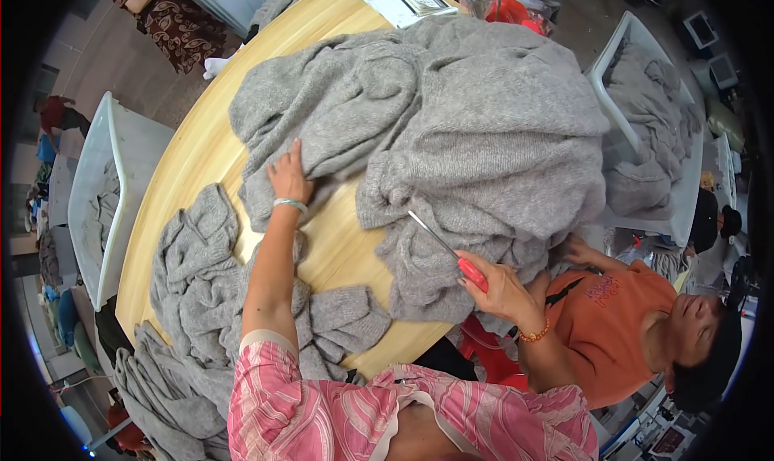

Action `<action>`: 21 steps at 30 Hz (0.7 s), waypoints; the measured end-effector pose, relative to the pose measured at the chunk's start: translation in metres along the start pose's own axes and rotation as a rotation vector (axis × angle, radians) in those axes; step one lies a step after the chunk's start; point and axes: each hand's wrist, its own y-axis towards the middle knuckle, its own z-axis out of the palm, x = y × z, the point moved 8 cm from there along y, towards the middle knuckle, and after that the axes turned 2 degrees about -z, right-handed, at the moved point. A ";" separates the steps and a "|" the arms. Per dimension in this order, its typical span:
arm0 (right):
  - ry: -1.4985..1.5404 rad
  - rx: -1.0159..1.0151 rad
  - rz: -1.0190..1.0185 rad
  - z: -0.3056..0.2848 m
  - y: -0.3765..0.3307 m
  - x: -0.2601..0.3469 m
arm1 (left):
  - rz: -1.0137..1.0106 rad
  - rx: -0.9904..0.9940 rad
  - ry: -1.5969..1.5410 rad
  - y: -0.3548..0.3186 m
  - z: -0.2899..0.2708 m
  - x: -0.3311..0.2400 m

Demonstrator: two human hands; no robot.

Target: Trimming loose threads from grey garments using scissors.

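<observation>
Grey knitted sweaters (500, 122) lie heaped across the round wooden table (339, 227). My left hand (289, 179), with a pale band at its wrist, rests on one sweater (363, 114) left of the heap; its fingers are stretched out and apart. In my right hand (504, 293), wearing an orange bead bracelet, is a red-handled tool with a thin metal shaft (472, 272). The shaft points up and left over the knit near the heap's lower edge. Whether its tip touches the fabric I cannot tell.
More grey sweaters (193, 292) lie at the table's near left edge. Tubs hold grey knits: one left (117, 179), another right (601, 78). Close on my right stands a person in an orange shirt (601, 324). Papers (403, 1) lie at the far edge.
</observation>
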 end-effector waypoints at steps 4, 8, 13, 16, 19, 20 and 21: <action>-0.057 0.016 -0.046 0.005 -0.006 0.008 | -0.036 -0.031 -0.077 0.000 -0.032 0.042; -0.069 0.012 -0.077 0.019 -0.009 0.016 | 0.085 -0.244 -0.361 -0.057 -0.124 0.078; -0.121 0.029 -0.178 0.055 -0.012 0.047 | 0.202 -0.352 -0.495 -0.213 -0.237 0.149; -0.122 0.069 -0.186 0.086 -0.013 0.068 | -0.011 -0.250 -0.817 -0.317 -0.250 0.231; -0.120 0.095 -0.261 0.124 -0.015 0.099 | -0.251 -0.268 -0.714 -0.402 -0.196 0.328; -0.116 0.124 -0.250 0.137 -0.014 0.105 | -0.334 -0.269 -0.664 -0.435 -0.190 0.373; -0.124 0.146 -0.234 0.151 -0.015 0.110 | -0.409 -0.267 -0.624 -0.470 -0.177 0.416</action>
